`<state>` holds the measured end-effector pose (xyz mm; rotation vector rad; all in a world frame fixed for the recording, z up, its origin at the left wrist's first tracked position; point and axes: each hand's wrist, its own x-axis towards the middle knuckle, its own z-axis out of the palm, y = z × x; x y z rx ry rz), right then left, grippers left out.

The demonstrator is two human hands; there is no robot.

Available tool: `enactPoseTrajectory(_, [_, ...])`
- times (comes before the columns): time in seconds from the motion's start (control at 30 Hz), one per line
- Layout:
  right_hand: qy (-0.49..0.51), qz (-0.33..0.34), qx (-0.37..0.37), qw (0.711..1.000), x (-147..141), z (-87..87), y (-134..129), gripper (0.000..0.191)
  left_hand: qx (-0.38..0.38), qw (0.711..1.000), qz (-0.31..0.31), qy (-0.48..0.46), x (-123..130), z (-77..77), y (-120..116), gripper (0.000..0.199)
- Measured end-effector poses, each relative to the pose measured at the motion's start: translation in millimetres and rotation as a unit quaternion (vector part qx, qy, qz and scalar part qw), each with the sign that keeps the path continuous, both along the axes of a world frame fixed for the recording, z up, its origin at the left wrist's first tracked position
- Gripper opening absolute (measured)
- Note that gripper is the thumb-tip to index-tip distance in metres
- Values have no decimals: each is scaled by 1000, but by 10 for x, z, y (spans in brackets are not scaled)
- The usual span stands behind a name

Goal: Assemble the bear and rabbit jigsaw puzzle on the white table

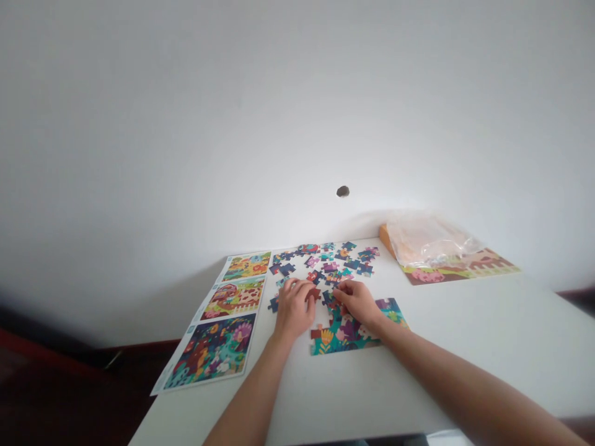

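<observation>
My left hand (294,308) has its fingers curled round a reddish-brown puzzle piece (315,293). Facing it, my right hand (359,301) pinches a dark blue puzzle piece (328,298) between thumb and finger, at the upper left edge of the partly joined jigsaw puzzle (341,337). The joined part shows flowers on a teal ground, and my right hand and forearm cover some of it. Loose puzzle pieces (330,267) lie scattered just beyond both hands, mostly dark blue, purple and teal.
On the left of the white table (288,402) lies a reference sheet (214,347) with three pictures. At the back right, a clear plastic bag (430,238) rests over an orange box (385,240) and a finished-looking farm picture (493,263). A wall (279,124) with a small hole stands behind.
</observation>
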<state>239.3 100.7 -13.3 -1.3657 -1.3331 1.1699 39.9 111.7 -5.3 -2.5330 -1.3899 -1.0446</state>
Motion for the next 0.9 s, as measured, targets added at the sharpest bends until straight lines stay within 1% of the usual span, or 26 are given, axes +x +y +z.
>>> enactPoseTrajectory(0.07, [-7, -18, -9, 1000, 13, -25, 24, 21, -9, 1000, -21, 1, 29, 20, 95, 23])
enactPoseTrajectory(0.17, [-15, -40, -18, 999, 32, -44, 35, 20, -32, 998, -50, -35, -25, 25, 162, 21])
enactPoseTrajectory(0.27, [-19, -47, -21, 999, 34, -24, 12, 21, -62, 994, -65, -64, -114, 29, 162, 20])
enactPoseTrajectory(0.33, [-11, -46, -1, 999, 25, 1, -9, 22, -86, 989, -89, -82, -130, 46, 135, 22])
enactPoseTrajectory(0.4, [14, -38, 35, 999, 14, 20, -23, 24, -109, 982, -115, -101, -100, 68, 96, 31])
enactPoseTrajectory(0.47, [41, -24, 58, 997, 3, 26, -27, 26, -136, 975, -134, -116, -48, 81, 59, 49])
enactPoseTrajectory(0.53, [59, -7, 54, 997, -6, 20, -26, 28, -161, 970, -145, -113, 0, 76, 36, 64])
enactPoseTrajectory(0.57, [65, -1, 49, 997, -11, 16, -26, 29, -170, 968, -148, -107, 17, 65, 30, 66])
enactPoseTrajectory(0.63, [74, 11, 44, 996, -19, 15, -28, 31, -174, 969, -148, -100, 33, 37, 33, 61])
enactPoseTrajectory(0.73, [79, 18, 44, 996, -28, 38, -40, 31, -160, 972, -134, -110, 29, 8, 48, 50])
enactPoseTrajectory(0.9, [56, 17, 62, 996, -21, 86, -57, 28, -123, 977, -117, -128, 30, 31, 45, 47])
